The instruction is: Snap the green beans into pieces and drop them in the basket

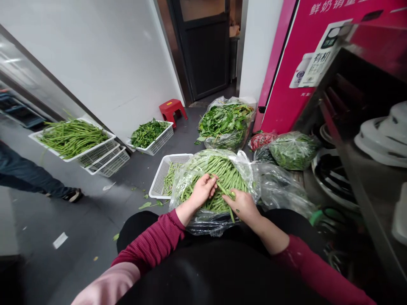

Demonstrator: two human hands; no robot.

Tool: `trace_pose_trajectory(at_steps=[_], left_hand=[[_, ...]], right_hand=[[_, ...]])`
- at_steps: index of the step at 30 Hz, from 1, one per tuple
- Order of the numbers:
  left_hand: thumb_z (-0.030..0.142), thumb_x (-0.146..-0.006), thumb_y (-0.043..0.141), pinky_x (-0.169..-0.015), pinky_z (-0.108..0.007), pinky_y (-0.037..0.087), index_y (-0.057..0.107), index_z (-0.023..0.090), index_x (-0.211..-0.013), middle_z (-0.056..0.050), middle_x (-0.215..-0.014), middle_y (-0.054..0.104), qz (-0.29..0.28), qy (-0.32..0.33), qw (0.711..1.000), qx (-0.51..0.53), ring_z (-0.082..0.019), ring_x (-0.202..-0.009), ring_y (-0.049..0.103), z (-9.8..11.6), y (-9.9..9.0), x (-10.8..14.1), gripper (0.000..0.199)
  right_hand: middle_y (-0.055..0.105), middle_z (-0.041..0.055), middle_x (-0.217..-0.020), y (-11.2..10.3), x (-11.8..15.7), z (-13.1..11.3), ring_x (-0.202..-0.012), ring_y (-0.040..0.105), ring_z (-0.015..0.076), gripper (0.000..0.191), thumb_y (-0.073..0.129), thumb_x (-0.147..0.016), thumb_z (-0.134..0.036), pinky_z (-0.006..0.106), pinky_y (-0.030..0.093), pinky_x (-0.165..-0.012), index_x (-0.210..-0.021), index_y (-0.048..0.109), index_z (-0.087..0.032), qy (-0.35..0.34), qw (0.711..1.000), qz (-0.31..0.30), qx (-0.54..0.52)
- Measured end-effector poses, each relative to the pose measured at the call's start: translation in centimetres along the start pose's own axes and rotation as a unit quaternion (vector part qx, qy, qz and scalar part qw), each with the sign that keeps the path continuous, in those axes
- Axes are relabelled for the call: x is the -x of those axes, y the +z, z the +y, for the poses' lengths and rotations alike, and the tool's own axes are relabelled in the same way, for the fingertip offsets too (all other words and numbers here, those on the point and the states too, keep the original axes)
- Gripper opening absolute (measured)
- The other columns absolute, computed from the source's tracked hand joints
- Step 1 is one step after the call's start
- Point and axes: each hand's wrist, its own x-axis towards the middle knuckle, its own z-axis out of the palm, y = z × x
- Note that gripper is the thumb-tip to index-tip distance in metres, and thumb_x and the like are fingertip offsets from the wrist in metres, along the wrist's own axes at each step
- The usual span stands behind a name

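A large clear plastic bag (199, 224) full of long green beans (227, 167) lies open in front of my knees. Over the beans, my left hand (203, 189) has its thumb and fingers pinched at the upper end of a green bean. My right hand (243, 206) is closed round the lower part of green beans, one end sticking out below it. Small green bits cling to the back of that hand. Just left of the bag, a white basket (155, 182) holds some cut pieces of bean (170, 176).
Stacked white baskets (108, 163) with long green stalks (74, 137) stand left, near a walking person's leg (32, 169). Beyond are a basket of leafy greens (149, 133), a red stool (172, 111) and bagged greens (227, 120). A metal shelf (375, 182) borders the right.
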Motion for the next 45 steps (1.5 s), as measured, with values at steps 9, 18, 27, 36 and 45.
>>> trace_pose_trajectory(at_steps=[9, 18, 27, 36, 45], left_hand=[[0.026, -0.078, 0.05, -0.058, -0.021, 0.039, 0.056, 0.016, -0.086, -0.001, -0.073, 0.056, 0.102, 0.271, 0.894, -0.342, -0.008, -0.06, 0.047, 2.2, -1.5, 0.6, 0.014], [0.022, -0.076, 0.049, -0.056, -0.021, 0.037, 0.055, 0.016, -0.076, 0.001, -0.059, 0.051, 0.129, 0.259, 0.858, -0.424, -0.009, -0.055, 0.046, 4.2, -2.0, 0.1, 0.009], [0.033, -0.071, 0.053, -0.033, -0.016, 0.027, 0.046, 0.015, -0.068, 0.007, -0.042, 0.041, 0.122, -0.034, 0.99, -0.058, -0.005, -0.031, 0.035, 1.1, -3.7, -0.7, 0.019], [0.034, -0.078, 0.047, -0.046, -0.02, 0.039, 0.053, 0.016, -0.081, 0.004, -0.052, 0.05, 0.018, 0.101, 0.975, -0.196, -0.007, -0.044, 0.046, 2.7, -1.0, 1.3, 0.019], [0.031, -0.077, 0.049, -0.051, -0.02, 0.039, 0.057, 0.016, -0.075, 0.002, -0.057, 0.054, 0.048, 0.138, 0.948, -0.283, -0.008, -0.051, 0.048, 2.8, -0.2, 1.6, 0.017]], right_hand=[[0.061, 0.0061, -0.06, -0.2, -0.3, 0.0, -0.061, 0.056, 0.0184, 0.03, 0.047, -0.076, -0.043, 0.026, 0.036, -0.057, -0.065, 0.058, -0.017, 0.016, 0.998, -0.039, -0.037], [0.058, 0.0008, -0.056, -0.5, -0.4, 0.6, -0.054, 0.052, 0.014, 0.026, 0.057, -0.068, -0.04, 0.023, 0.038, -0.052, -0.064, 0.059, -0.015, 0.012, 0.969, -0.155, -0.193], [0.058, 0.0026, -0.061, -2.6, 1.6, -0.2, -0.057, 0.053, 0.0135, 0.016, 0.052, -0.076, -0.032, 0.025, 0.041, -0.058, -0.072, 0.058, -0.018, -0.166, 0.954, 0.048, -0.244], [0.058, 0.0011, -0.057, -0.8, -1.3, 0.7, -0.044, 0.054, 0.0114, 0.029, 0.061, -0.067, -0.043, 0.026, 0.048, -0.046, -0.069, 0.055, -0.015, 0.254, 0.703, -0.227, -0.625], [0.058, -0.0001, -0.059, -0.9, 0.0, -0.3, -0.052, 0.053, 0.0127, 0.02, 0.064, -0.063, -0.032, 0.026, 0.046, -0.052, -0.072, 0.058, -0.015, 0.072, 0.885, -0.161, -0.431]])
